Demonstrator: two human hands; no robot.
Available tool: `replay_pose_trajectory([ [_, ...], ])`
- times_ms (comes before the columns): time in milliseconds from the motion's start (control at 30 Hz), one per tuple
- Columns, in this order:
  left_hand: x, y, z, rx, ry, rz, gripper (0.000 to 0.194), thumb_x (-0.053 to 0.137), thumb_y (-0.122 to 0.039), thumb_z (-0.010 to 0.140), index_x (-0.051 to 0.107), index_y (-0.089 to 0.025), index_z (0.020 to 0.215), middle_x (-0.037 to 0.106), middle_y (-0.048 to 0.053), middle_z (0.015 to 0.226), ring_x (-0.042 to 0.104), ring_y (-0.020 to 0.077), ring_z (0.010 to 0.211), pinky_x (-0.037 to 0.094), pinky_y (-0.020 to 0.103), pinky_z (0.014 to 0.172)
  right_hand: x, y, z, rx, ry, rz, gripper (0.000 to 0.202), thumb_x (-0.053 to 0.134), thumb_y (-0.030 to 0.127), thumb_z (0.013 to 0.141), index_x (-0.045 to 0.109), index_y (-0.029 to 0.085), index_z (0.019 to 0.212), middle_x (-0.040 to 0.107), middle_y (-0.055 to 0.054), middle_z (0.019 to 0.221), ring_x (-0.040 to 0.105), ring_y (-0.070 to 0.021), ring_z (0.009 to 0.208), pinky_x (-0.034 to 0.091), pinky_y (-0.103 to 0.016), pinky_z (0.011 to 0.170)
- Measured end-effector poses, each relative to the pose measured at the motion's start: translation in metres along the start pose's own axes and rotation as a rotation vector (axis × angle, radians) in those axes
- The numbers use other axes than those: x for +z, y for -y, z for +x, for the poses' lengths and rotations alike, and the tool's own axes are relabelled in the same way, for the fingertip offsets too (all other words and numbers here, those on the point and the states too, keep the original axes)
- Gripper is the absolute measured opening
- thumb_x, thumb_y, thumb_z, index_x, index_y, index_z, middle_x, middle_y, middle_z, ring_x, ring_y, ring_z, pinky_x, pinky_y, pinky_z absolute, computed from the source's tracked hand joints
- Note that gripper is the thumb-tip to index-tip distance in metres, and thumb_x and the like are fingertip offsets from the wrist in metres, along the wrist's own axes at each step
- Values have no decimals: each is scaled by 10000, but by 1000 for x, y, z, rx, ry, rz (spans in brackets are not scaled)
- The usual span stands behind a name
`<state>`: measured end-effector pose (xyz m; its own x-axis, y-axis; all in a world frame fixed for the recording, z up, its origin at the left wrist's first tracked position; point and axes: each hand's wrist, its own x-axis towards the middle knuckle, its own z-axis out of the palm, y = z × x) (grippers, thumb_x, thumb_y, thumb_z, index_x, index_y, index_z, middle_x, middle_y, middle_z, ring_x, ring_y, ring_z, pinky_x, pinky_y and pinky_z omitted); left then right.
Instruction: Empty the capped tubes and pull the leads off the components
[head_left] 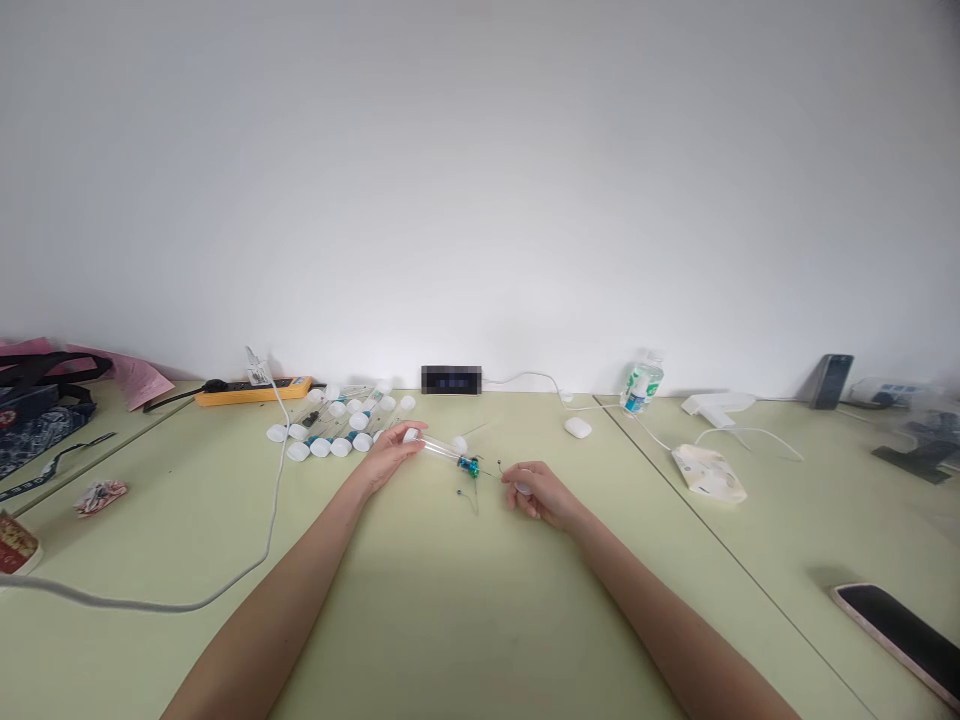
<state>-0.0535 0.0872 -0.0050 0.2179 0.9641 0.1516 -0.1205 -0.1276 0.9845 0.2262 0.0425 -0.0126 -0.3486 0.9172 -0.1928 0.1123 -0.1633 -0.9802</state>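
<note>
My left hand point(390, 454) grips a clear tube point(441, 447) by its white-capped end, tilted down to the right. At the tube's other end is a blue-green bundle point(469, 465) with thin wires. Close to its right, my right hand point(538, 492) is closed round a white cap point(523, 488), its fingertips near a thin wire. A thin wire piece with a small dark tip point(460, 492) shows below the bundle. Another white cap point(459, 443) sits just behind the tube. Left of my left hand lie several clear tubes with white caps point(340, 447).
Behind are an orange power strip point(255, 391), a dark display point(451, 380), a white mouse point(577, 428) and a clear bottle point(642, 385). A white cable point(276, 500) crosses the left side. A phone point(900, 635) lies at the right; a white packet point(709, 473) is farther back.
</note>
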Motion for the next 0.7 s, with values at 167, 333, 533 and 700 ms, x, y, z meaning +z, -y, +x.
replay_pose_trajectory([
  [167, -6, 3, 5, 38, -126, 9, 296, 614, -322, 655, 566, -192, 917, 467, -46, 605, 412, 60, 479, 341, 196, 487, 0, 4, -3, 14, 26, -30, 164, 527, 299, 717, 575, 143, 736, 604, -16, 501, 337, -46, 287, 213, -194, 337],
  [333, -6, 10, 10, 106, -226, 68, 302, 609, -348, 664, 526, -217, 923, 499, -36, 708, 484, 70, 534, 402, 208, 535, 1, 8, -6, 21, 74, -58, 177, 545, 295, 710, 619, 136, 731, 579, 3, 465, 287, -31, 276, 179, -195, 340],
  [533, 0, 20, 11, 201, -255, 235, 375, 595, -331, 686, 523, -239, 1042, 498, 39, 1059, 548, 165, 856, 477, 277, 689, 0, 8, -7, -17, 150, -65, 196, 530, 288, 726, 629, 138, 803, 567, 14, 476, 271, -29, 286, 167, -198, 348],
  [700, 1, 27, 10, 272, -191, 445, 363, 524, -270, 758, 539, -258, 1121, 420, 63, 1095, 497, 181, 959, 478, 300, 765, -5, 6, -4, -83, 15, -24, 230, 506, 396, 763, 536, 171, 797, 578, 7, 505, 201, -33, 328, 139, -183, 349],
])
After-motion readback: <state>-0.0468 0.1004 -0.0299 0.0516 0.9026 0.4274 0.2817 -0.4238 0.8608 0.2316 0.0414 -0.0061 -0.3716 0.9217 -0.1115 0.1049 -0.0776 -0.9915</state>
